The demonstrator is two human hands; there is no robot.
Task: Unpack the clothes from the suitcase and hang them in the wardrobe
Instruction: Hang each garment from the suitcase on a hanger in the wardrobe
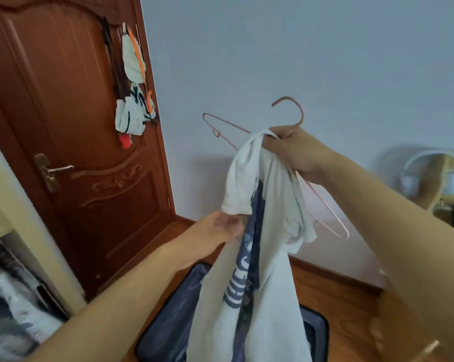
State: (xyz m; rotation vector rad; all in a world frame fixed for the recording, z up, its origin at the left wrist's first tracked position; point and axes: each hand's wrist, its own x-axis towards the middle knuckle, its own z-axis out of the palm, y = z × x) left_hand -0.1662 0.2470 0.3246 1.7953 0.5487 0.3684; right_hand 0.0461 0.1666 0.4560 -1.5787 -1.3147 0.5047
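Right hand (pixel 289 150) clutches pink hanger (pixel 296 111) plus white tee (pixel 259 257) collar; left hand (pixel 220 227) pinches its sleeve below. Not hung yet, suitcase (pixel 168 330) underneath.

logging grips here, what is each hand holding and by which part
Right hand grips the pink hanger at its neck, with the white t-shirt collar. Left hand pinches a sleeve hem.

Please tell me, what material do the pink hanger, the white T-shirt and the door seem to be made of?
Pink hanger: probably thin metal wire with a matte pink coating; the rod is very slim and bent into small loops. White T-shirt: soft knit fabric, likely cotton; it drapes and bunches, with a dark printed design. Door: reddish-brown wood or veneer, glossy, with carved panels.
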